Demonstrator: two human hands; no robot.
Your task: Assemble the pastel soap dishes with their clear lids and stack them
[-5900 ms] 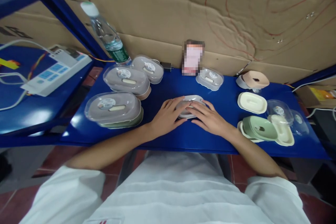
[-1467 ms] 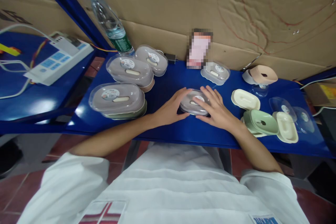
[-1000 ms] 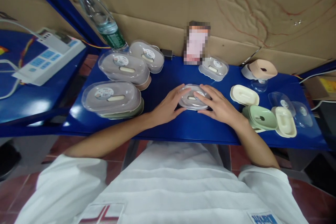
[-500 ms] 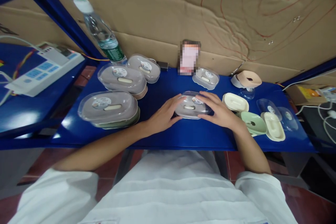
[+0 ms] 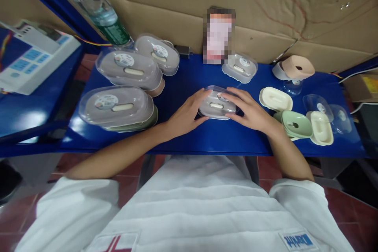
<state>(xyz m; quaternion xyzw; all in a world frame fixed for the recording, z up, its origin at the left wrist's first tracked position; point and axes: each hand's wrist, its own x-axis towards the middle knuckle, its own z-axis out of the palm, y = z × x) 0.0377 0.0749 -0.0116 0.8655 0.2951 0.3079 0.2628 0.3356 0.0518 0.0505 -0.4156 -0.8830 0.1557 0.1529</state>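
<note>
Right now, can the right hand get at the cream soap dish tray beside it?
Probably yes: the right hand rests on the lidded box, and bare blue table separates it from the cream tray.

a small oval soap box [image 5: 217, 105] with a clear plastic lid lies flat on the blue table [image 5: 189, 141], just above the middle of the frame. through the lid show a round white sticker and a short pale bar along its length. its long axis runs left to right. the left hand [image 5: 185, 115] cups its left end, the right hand [image 5: 249, 111] its right end.
</note>
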